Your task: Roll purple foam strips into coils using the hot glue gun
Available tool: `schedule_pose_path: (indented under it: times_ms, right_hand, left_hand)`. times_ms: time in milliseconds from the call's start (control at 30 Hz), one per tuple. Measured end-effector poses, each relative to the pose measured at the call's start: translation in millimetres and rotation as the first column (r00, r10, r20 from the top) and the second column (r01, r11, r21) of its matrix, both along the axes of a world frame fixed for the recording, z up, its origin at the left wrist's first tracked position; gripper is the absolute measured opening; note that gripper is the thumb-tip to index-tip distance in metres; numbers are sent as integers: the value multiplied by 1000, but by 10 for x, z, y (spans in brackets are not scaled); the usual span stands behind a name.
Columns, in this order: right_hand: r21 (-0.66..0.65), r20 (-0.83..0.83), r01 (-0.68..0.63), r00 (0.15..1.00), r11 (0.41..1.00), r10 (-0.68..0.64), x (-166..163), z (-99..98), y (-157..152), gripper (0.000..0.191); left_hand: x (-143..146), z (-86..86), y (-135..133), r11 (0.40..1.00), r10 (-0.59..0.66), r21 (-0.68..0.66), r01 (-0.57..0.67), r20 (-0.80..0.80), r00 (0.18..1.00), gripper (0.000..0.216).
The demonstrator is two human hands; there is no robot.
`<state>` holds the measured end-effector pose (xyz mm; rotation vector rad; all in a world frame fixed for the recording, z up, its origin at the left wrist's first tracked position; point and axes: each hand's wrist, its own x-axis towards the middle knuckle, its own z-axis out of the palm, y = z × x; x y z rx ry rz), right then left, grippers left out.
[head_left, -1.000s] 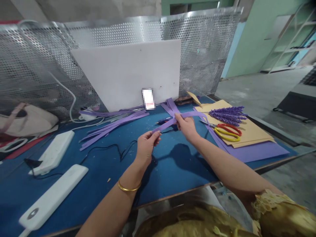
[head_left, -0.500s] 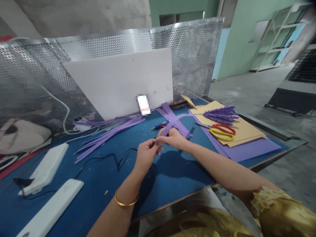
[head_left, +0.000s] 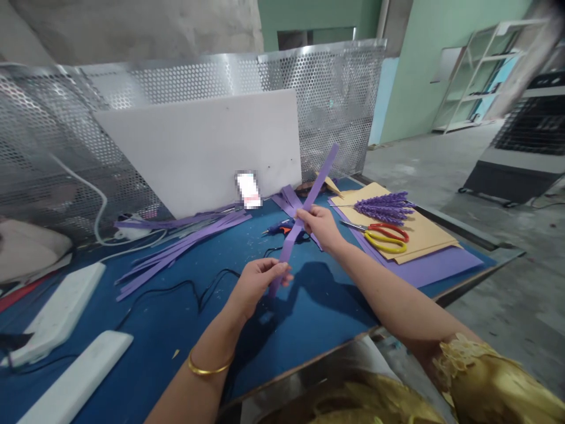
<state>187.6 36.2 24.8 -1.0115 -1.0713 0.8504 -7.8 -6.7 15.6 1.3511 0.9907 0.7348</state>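
Observation:
A long purple foam strip (head_left: 318,179) is held up over the blue table (head_left: 309,306), slanting from lower left to upper right. My left hand (head_left: 256,281) pinches its lower end. My right hand (head_left: 318,227) grips it near the middle, fingers closed round it. The strip's free end points up toward the perforated metal screen (head_left: 339,100). A glue gun (head_left: 279,227) lies on the table just behind my right hand.
Several loose purple strips (head_left: 176,250) lie left of centre. Red and yellow scissors (head_left: 382,235), a purple flower bunch (head_left: 384,206), brown paper (head_left: 424,232) and a purple sheet (head_left: 441,265) lie at right. White power strips (head_left: 53,312) and black cables (head_left: 176,288) are at left. A white board (head_left: 198,147) leans behind.
The strip lay low toward the right pile with my hands close together; now it is lifted and stretched upright-diagonal, hands apart, its far end free in the air. The view shifted left.

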Motion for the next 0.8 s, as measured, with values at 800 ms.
schedule_pose_path:
  times_ms: [800]
  right_hand:
    - [-79,84,-199,975,977,205,-265,-194,-75,36]
  left_hand:
    - [15,-15,-39,997,-6,-82,12,73,997,47]
